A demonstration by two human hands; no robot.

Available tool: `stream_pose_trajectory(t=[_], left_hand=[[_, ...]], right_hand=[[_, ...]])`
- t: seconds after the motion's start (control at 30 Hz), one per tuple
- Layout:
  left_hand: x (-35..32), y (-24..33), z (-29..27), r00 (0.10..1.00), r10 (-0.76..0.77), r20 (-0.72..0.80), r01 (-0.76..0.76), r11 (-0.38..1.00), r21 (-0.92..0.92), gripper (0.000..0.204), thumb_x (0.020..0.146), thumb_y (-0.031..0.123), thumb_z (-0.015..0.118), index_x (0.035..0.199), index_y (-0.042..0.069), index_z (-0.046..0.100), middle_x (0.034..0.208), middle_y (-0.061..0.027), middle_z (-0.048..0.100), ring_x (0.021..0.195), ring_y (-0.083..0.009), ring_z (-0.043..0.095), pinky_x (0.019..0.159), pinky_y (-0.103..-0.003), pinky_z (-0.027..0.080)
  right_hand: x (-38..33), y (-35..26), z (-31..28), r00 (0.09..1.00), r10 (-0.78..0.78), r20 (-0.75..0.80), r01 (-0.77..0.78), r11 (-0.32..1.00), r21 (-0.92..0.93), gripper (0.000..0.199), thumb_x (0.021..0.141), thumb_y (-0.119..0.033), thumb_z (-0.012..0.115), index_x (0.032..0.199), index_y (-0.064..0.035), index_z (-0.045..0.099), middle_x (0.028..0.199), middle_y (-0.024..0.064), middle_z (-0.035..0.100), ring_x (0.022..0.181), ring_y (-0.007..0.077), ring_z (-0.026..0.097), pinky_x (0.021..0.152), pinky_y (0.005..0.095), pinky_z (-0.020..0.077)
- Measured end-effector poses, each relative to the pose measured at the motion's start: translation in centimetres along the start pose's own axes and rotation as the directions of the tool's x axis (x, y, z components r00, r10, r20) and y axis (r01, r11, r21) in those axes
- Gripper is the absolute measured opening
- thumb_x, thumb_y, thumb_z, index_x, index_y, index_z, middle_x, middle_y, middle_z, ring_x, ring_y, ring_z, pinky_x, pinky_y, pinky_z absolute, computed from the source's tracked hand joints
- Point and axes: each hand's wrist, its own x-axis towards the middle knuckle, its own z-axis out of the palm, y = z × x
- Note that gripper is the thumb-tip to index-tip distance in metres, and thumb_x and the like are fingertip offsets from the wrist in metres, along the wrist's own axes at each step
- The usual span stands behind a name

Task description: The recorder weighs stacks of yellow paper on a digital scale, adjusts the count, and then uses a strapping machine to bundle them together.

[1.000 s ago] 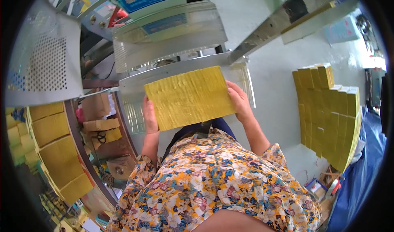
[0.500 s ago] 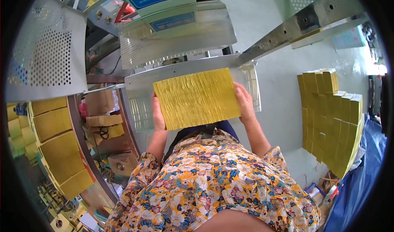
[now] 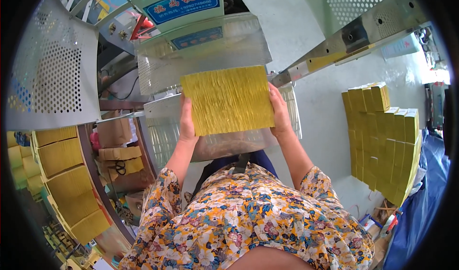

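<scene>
Block of ridged, mustard-yellow, paper-like material [image 3: 228, 100] is held level in front of the person, over a shiny grey machine shelf [image 3: 160, 126]; whether its underside touches that shelf cannot be told. The left hand [image 3: 188, 119] presses its left end and the right hand [image 3: 279, 110] its right end, so the block is squeezed between both. On each hand the visible fingers lie close together along the edge; those beneath are hidden, and their spread cannot be told.

The grey shelf is smooth and glossy, with a blurred reflection on its near part. Beyond it stands a transparent plastic panel [image 3: 205, 62], which mirrors a blue rectangular sign [image 3: 183, 5] fixed to a pale machine face. To the left hangs a grey metal sheet punched with round holes [image 3: 52, 74]; to the right, a drilled steel beam [image 3: 351, 38] slants away.

Below on the left, a brown-edged rack [image 3: 91, 160] separates yellow stacked bundles [image 3: 67, 174] from a cluttered space with black-handled scissors [image 3: 116, 167]. The floor on the right is pale grey and smooth [image 3: 318, 126]. A tall, stepped pile of yellow bundles [image 3: 382, 141] stands on it, near a crumpled blue plastic sheet [image 3: 425, 189]. Bright light enters at the far right.
</scene>
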Motion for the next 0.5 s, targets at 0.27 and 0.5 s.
stream_pose_trajectory(t=[0.27,0.5], left_hand=[[1.4,-0.3,0.9,0.999,-0.014,0.030,0.013,0.999,0.030,0.053,0.098,0.039,0.050,0.141,0.012,0.038,0.134,-0.0076,0.047,0.125,-0.0210,0.046,0.105,-0.038,0.040],[1.4,0.4,1.2,0.999,-0.030,0.012,0.028,0.991,0.133,0.062,0.096,0.048,0.051,0.143,0.009,0.040,0.136,-0.0085,0.048,0.125,-0.0209,0.047,0.105,-0.038,0.039]], right_hand=[[1.7,2.2,-1.6,0.999,0.018,-0.032,-0.016,0.998,0.054,0.050,0.100,-0.030,0.049,0.140,-0.0004,0.046,0.134,0.0115,0.055,0.122,0.0193,0.052,0.104,0.0329,0.0408],[1.9,1.5,-1.7,0.999,0.004,-0.039,-0.006,0.999,-0.051,0.049,0.101,-0.028,0.046,0.140,0.0001,0.046,0.136,0.0110,0.054,0.125,0.0190,0.051,0.105,0.0321,0.0396]])
